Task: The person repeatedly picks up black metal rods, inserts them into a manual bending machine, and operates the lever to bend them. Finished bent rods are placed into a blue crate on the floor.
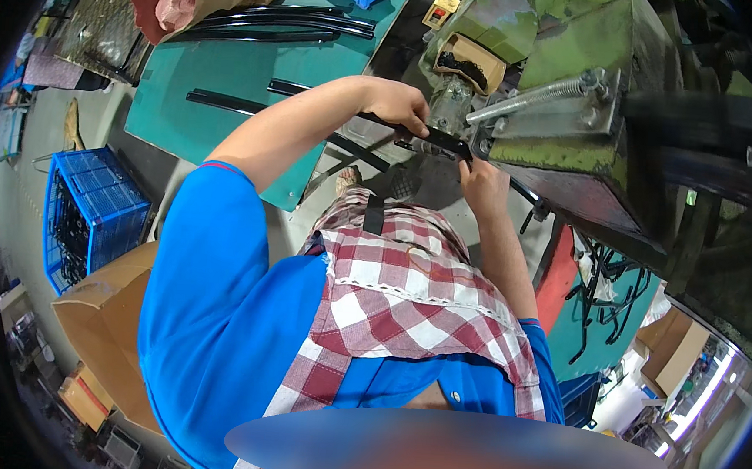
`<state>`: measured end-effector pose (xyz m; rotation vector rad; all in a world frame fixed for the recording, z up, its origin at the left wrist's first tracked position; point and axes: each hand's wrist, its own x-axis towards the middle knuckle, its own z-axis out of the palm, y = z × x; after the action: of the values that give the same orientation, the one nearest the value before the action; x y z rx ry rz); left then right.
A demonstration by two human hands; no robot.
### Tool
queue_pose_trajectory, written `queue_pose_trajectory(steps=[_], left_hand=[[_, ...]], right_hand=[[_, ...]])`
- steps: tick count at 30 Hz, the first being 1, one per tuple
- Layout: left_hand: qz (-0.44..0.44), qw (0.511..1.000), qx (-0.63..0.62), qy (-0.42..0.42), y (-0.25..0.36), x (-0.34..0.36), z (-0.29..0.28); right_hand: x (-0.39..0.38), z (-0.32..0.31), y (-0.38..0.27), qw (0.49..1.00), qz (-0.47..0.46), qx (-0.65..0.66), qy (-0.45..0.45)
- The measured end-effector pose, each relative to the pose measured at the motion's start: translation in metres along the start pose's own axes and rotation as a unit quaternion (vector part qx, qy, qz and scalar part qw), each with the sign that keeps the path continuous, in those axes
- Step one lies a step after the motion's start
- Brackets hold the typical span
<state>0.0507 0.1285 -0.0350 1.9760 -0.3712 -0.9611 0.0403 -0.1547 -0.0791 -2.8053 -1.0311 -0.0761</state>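
Grey floor (32, 167) lies below the left hand (398, 107) and right hand (485, 188), both clamped on a slim black strip (445, 141), likely light, stiff and slick, best held at 2 spread points, beside the green-painted machine (572, 43).

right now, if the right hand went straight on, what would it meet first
The black bar, which the right hand appears to touch; beyond it, probably the green machine, though depth is unclear.
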Motion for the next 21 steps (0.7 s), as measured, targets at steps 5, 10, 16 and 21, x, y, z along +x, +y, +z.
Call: queue_pose_trajectory(steps=[5,10,16,21], left_hand=[[-0.016,0.999,-0.022,0.024,-0.006,-0.002,0.004],[-0.090,0.995,-0.021,0.031,-0.008,-0.020,-0.007],[0.094,0.922,0.215,0.308,-0.006,0.068,-0.034],[-0.075,0.890,0.306,0.329,0.009,0.141,-0.033]], right_hand=[[0.016,0.013,-0.003,0.999,-0.026,0.044,-0.018],[0.018,0.025,-0.007,0.997,-0.053,0.037,0.046],[0.004,0.008,0.002,0.985,-0.097,-0.046,0.138],[-0.012,-0.003,-0.005,0.994,-0.027,-0.057,0.091]])
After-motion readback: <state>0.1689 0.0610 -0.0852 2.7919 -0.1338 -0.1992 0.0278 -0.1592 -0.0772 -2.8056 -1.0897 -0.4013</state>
